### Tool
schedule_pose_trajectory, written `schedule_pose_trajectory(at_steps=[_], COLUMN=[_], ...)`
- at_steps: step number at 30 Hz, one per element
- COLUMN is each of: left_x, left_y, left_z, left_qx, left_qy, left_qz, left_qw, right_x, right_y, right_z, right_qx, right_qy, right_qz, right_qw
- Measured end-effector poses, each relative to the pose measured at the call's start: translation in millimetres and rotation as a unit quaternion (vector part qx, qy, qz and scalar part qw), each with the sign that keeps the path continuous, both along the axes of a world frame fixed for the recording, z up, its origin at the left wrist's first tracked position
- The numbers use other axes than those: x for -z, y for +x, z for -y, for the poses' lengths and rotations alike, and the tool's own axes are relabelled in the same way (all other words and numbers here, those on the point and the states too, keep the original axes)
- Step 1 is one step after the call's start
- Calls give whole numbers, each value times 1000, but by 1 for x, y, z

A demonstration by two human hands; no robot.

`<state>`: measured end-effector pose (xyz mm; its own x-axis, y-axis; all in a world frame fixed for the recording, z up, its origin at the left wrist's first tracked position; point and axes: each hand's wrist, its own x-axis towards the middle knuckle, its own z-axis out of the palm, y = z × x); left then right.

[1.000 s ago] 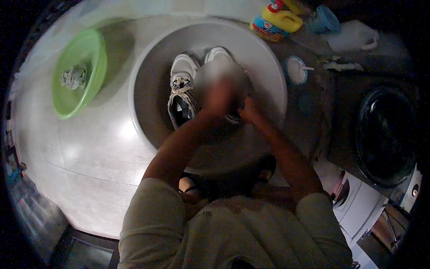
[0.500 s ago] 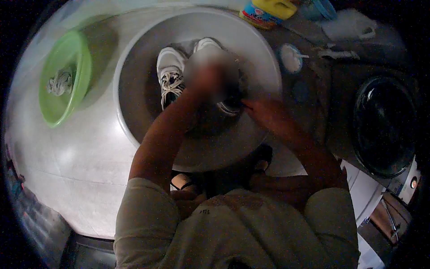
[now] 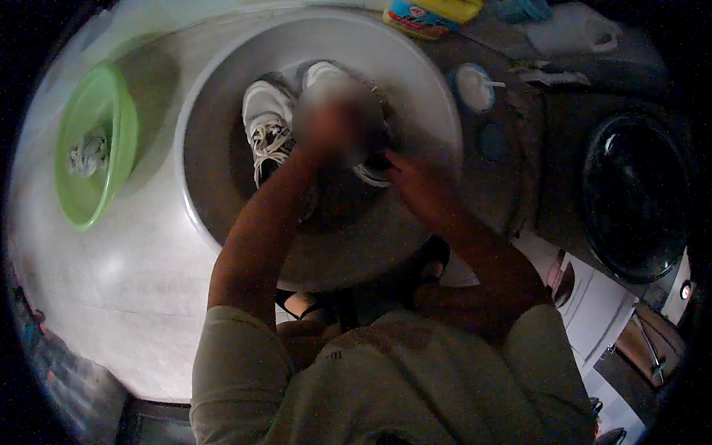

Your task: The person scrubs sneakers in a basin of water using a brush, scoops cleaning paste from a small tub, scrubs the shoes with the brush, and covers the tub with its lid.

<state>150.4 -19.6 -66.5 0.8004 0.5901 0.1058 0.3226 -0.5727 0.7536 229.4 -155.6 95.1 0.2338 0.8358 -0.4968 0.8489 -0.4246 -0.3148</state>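
Note:
Two white sneakers lie side by side in a large grey basin (image 3: 200, 185). The left sneaker (image 3: 268, 111) has loose pale laces. My left hand (image 3: 330, 133) is over the right sneaker (image 3: 322, 72); a round blur hides its fingers and most of that shoe. At the heel end of the same sneaker, my right hand (image 3: 400, 174) has its fingers drawn together against the dark opening. Whether it grips the heel or something small is too dark to tell.
A green basin (image 3: 127, 141) with a grey cloth (image 3: 89, 154) stands at left. Beyond the grey basin are a yellow bottle (image 3: 430, 16), a white jug (image 3: 575, 33) and a small tub (image 3: 475, 89). A black round basin (image 3: 634, 196) is at right.
The view has shifted, so the basins and shoes sit further left in it. My right hand has moved away from the shoe's heel and back against it; my left hand stays over the shoe.

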Motion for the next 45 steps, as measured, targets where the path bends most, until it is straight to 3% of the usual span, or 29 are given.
schedule_pose_trajectory(at_steps=[2,5,7,11,13,14,16,17,20,23,26,29,31,32,35,36,38,41,43,45], left_x=[14,-1,-39,-26,-19,-11,15,6,-18,-9,-5,-20,-23,-21,-11,-12,-12,-3,6,7], left_y=[3,4,-1,-2,1,1,6,7,5,5,12,3,-3,-5,-4,-3,-1,0,3,7], left_z=[0,-5,-7,-10,-12,-12,-9,-10,-11,-6,-7,-6,-3,-3,-8,-9,-12,-15,-13,-13], left_qx=[-1,20,0,-11,-6,-6,-10,-9,-23,-54,-23,-33,-56,-57,-61,-48,-34,-36,-56,-52], left_qy=[42,-28,-121,-84,-59,-58,-50,-48,-133,-83,-90,-87,-122,-122,-91,-92,-92,-95,-44,-76], left_qz=[47,20,20,24,-7,-5,41,45,-17,-15,36,-18,15,14,31,6,-17,-4,61,31], left_qw=[998,999,992,996,998,998,998,998,991,995,995,996,991,991,994,995,995,995,996,995], right_x=[-4,15,47,80,74,67,6,-1,-1,19,27,50,53,48,2,-1,2,22,29,35], right_y=[4,12,21,21,25,32,28,30,33,34,24,12,4,6,6,8,9,12,13,15], right_z=[3,4,9,-7,-8,-5,-19,-20,-19,-12,-3,-4,-15,-17,-35,-30,-29,-30,-15,-12], right_qx=[-32,-22,-9,49,82,81,-48,-46,-184,-179,-72,-69,43,42,58,-56,-166,-193,-163,-134], right_qy=[8,-62,15,7,142,144,-60,-59,-88,-119,-81,-60,12,12,-168,-128,-87,-150,-140,-120], right_qz=[18,48,-4,-19,-103,-101,26,30,78,64,18,59,-65,-66,-47,64,176,180,167,129], right_qw=[999,997,1000,999,981,981,997,997,976,975,994,994,997,997,983,988,966,953,962,975])
